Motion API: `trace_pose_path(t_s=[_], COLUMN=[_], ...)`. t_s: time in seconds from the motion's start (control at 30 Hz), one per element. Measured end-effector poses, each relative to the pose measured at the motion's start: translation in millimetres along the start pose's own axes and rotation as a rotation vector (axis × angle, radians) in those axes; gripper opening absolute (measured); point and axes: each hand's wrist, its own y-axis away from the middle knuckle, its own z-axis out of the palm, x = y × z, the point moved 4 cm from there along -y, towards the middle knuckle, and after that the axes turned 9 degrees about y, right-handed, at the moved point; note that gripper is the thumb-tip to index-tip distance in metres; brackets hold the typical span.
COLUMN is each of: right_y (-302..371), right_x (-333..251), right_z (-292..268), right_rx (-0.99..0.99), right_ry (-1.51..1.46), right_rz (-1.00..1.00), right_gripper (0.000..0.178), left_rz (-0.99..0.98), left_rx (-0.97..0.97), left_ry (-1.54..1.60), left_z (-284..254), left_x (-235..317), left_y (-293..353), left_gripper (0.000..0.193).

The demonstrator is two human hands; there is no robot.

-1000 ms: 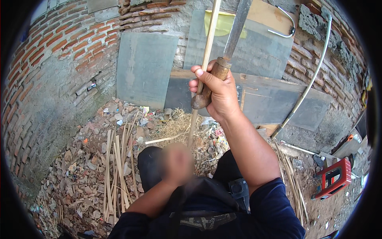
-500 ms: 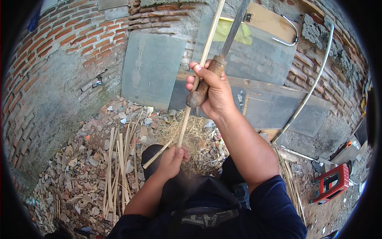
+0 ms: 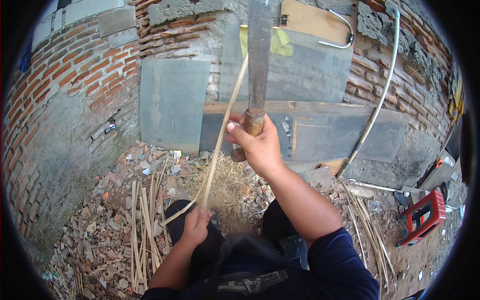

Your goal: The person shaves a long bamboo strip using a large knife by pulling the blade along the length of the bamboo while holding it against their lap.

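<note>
Head view, looking down past my own knees: my right hand point(image 3: 260, 145) is raised at picture centre, fingers wrapped tight around the wooden handle of a long blade point(image 3: 260, 55) that points straight up toward the brick wall point(image 3: 75, 85). Just left of that fist runs a thin bamboo strip point(image 3: 222, 130), its long axis slanting from upper right down to lower left, where my left hand point(image 3: 196, 225) pinches its lower end closed. The blade hand sits beside the strip's middle, the nearer one to cut. More split strips point(image 3: 142, 220) lie on the rubble ground point(image 3: 90, 235) at left.
</note>
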Motion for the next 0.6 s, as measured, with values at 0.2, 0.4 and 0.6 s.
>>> trace_pose_path(t_s=[0.2, 0.4, 0.6], right_y=[37, 99, 134], right_x=[42, 75, 64], right_z=[-110, -161, -147], right_rx=[0.047, -0.020, -0.324], right_ry=[0.571, 0.710, 0.960], right_rz=[-0.012, 0.035, -0.218], right_gripper=[0.031, 0.036, 0.038], left_rz=[0.215, 0.154, 0.033], left_rx=[0.051, 0.056, -0.113], left_ry=[-0.566, -0.759, -0.808], left_z=[-6, 6, 8], left_x=[21, 42, 30], left_y=[-24, -23, -29], left_gripper=[0.039, 0.038, 0.028])
